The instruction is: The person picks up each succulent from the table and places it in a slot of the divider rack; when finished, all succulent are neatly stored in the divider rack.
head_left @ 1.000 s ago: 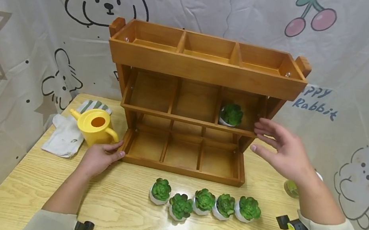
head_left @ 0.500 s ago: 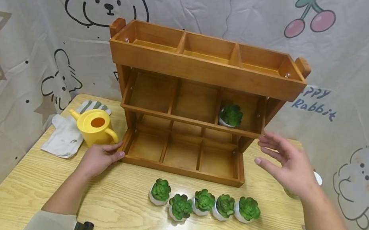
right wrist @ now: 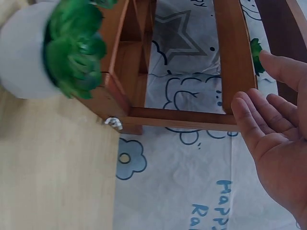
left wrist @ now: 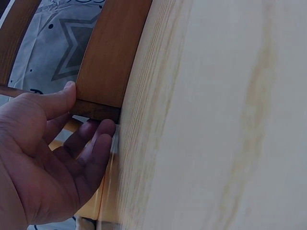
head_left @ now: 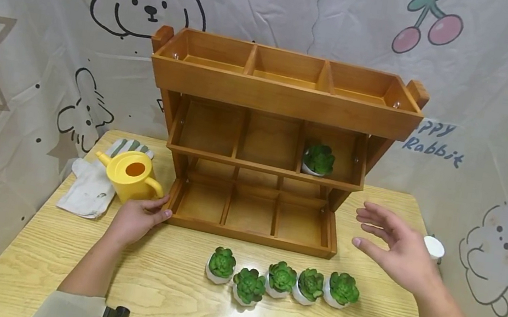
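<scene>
A three-tier wooden plant stand (head_left: pixel 283 97) with divided trays stands on the table. My left hand (head_left: pixel 136 222) holds the front left corner of its bottom tray; in the left wrist view, the thumb and fingers (left wrist: pixel 103 143) lie on either side of that wooden corner. One potted succulent (head_left: pixel 320 159) sits in the right compartment of the middle tray. To the right of the stand, my right hand (head_left: pixel 394 247) hovers with fingers spread and nothing in it. Several succulents in white pots (head_left: pixel 250 285) line up in front of the stand.
A yellow watering can (head_left: pixel 129 175) stands left of the stand, close to my left hand. Beside and behind it lies a white glove (head_left: pixel 89 190) with green stripes. A white-capped container (head_left: pixel 433 247) is partly hidden behind my right hand. Printed curtain (head_left: pixel 279 1) surrounds the table (head_left: pixel 171 300).
My right hand has drawn away from the right end of the middle tray, moving right and down toward me. The left hand and the succulents have stayed in place.
</scene>
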Motion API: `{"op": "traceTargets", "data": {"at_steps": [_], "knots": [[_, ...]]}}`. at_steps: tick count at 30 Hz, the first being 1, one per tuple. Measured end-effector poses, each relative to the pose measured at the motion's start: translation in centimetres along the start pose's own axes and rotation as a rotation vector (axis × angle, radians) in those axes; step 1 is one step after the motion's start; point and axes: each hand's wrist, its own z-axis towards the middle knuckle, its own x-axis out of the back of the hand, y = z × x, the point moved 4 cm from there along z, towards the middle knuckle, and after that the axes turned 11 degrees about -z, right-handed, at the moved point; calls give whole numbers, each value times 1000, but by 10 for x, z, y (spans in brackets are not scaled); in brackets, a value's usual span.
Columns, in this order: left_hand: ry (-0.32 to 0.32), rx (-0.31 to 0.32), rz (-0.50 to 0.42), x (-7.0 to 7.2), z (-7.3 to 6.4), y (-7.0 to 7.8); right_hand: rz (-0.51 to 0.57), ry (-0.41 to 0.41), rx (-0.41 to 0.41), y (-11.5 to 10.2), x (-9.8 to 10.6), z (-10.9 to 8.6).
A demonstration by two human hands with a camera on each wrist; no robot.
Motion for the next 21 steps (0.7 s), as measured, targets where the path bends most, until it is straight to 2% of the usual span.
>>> {"op": "traceTargets", "data": {"at_steps": [21], "knots": [[-2, 14, -21, 0, 0, -2, -53, -42, -33, 27, -26, -37]]}}
